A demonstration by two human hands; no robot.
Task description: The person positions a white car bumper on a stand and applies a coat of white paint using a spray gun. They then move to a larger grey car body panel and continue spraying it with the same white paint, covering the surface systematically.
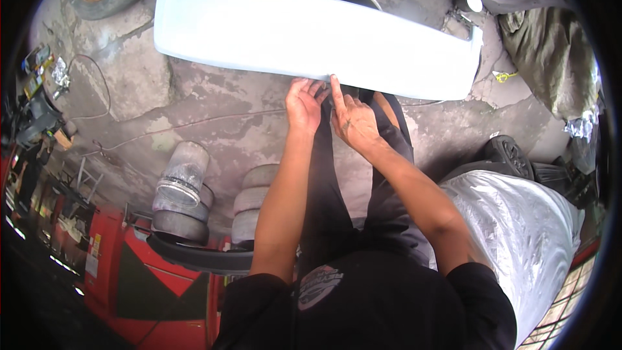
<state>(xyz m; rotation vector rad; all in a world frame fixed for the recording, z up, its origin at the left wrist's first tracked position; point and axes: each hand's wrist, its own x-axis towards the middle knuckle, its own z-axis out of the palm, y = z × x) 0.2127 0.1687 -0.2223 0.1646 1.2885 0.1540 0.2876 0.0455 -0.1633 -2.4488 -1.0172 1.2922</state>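
The half-curled left hand (304, 105), grip unclear, is beside the white panel (311, 40), whose edge the free right hand (355, 120) meets with 1 finger (337, 94).

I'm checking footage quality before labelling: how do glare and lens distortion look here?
Head view: the white panel looks washed out, with little surface detail; head view: the silvery cover shows bright highlights; head view: black curved corners, fisheye bending toward the rim; head view: left hand and right hand stay readable.
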